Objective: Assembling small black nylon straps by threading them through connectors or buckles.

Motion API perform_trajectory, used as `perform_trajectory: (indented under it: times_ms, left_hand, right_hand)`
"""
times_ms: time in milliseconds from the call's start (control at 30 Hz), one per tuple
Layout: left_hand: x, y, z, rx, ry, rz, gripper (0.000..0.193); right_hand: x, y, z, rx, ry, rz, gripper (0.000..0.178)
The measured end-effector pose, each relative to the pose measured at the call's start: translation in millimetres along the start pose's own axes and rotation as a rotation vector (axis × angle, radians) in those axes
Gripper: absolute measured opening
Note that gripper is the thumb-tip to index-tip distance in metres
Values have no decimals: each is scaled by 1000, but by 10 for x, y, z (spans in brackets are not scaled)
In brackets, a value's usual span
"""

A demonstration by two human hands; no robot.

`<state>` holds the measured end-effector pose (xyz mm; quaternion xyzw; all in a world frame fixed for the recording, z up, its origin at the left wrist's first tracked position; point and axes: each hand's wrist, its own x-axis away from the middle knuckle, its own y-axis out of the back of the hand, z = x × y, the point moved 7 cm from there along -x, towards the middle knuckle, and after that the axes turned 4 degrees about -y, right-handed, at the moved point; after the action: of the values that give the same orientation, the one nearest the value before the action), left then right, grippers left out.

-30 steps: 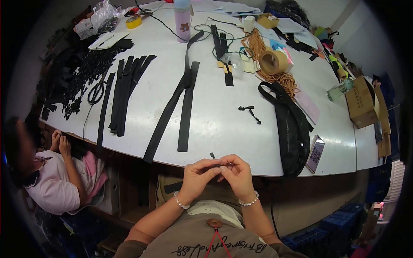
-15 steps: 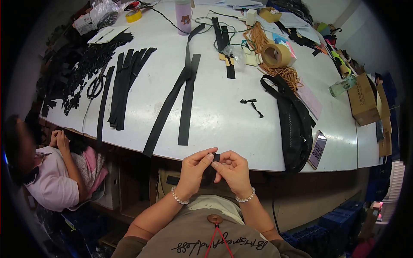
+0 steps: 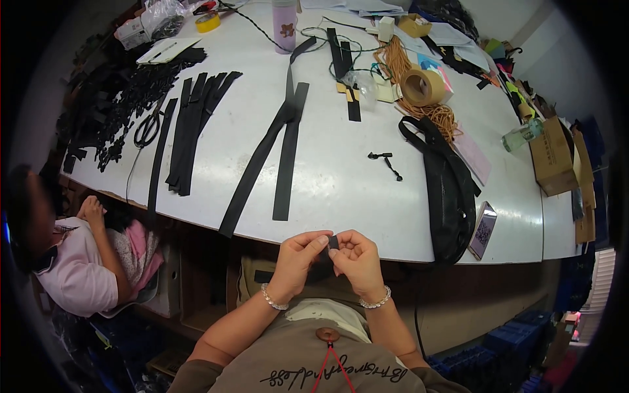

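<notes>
Just in front of the table's near edge, my left hand (image 3: 298, 260) and my right hand (image 3: 359, 263) meet, with thumbs and fingertips pinched on a small piece of black strip (image 3: 333, 242). It looks like folded webbing or tape, partly hidden by the fingers. Beyond them lies a long black strap (image 3: 252, 169) whose upper part bends toward the back. A second flat black strap (image 3: 289, 164) lies beside it. To the right, a short black cord with toggle-like ends (image 3: 388, 159) rests on the table, left of a black bag (image 3: 449, 196).
The white table (image 3: 341, 180) bears bundled black straps (image 3: 189, 137), scissors (image 3: 147, 130), a heap of black pieces (image 3: 124, 105), a tape roll (image 3: 422, 87), orange cord (image 3: 440, 120), a phone (image 3: 483, 230) and a purple bottle (image 3: 285, 29). A co-worker (image 3: 85, 262) sits at the left.
My hands stay together in nearly the same place. The small black piece has turned slightly between the fingertips and more of it shows. The view has shifted a little.
</notes>
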<state>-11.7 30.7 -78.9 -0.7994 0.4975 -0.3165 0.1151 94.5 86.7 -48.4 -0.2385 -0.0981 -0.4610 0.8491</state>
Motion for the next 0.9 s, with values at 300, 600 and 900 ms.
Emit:
perform_trajectory:
  times_ms: [300,600,900]
  left_hand:
    - [1,-24,26,54,40,40,19]
    - [99,-86,-130,-100,-147,57,15]
    - [188,-187,-362,-171,-437,150,12]
  right_hand:
    - [-22,22,-44,-120,54,10,5]
    - [32,2,-17,-64,21,71,8]
    - [190,-47,193,167,183,40,10]
